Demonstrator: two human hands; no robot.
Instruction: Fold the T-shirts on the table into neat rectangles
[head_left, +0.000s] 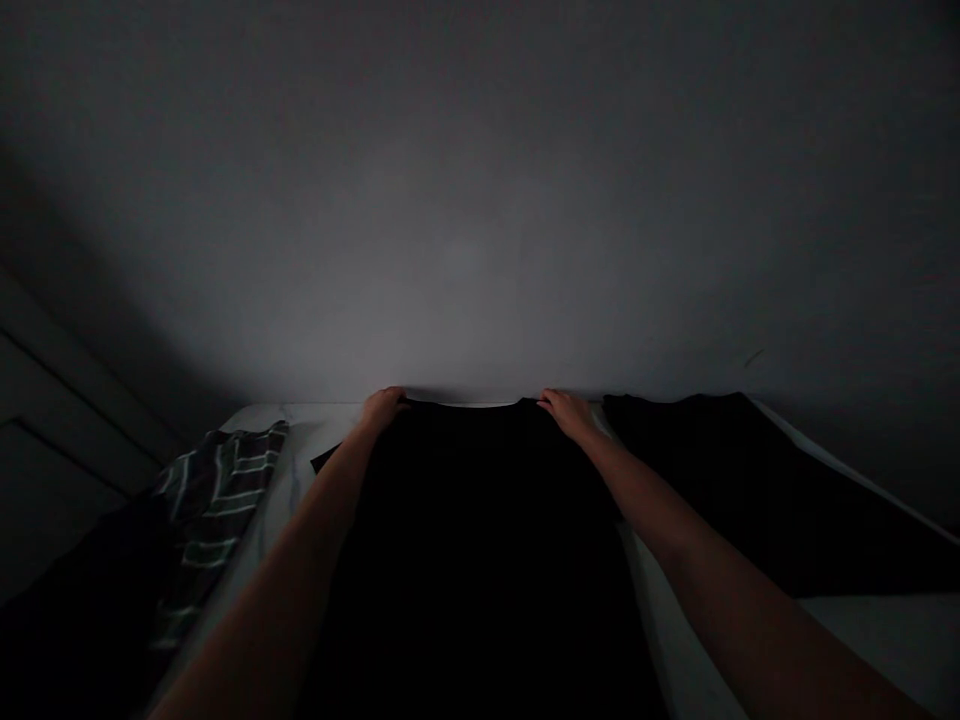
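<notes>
A black short-sleeved shirt (480, 540) lies spread out on a pale surface (307, 430), its neckline at the far edge near the wall. My left hand (384, 407) pinches the shirt's left shoulder beside the neckline. On the other side, my right hand (566, 410) grips the right shoulder between thumb and fingers. The shirt's left sleeve sticks out past my left forearm. Its lower part runs toward me and out of the picture, and folds in it are too dark to tell.
A plain grey wall (465, 220) rises right behind the surface. Plaid cloth (225, 490) and dark cloth (97, 590) lie at the left. Another black cloth (772, 500) is spread at the right. A pale panelled door or cabinet (60, 400) stands far left.
</notes>
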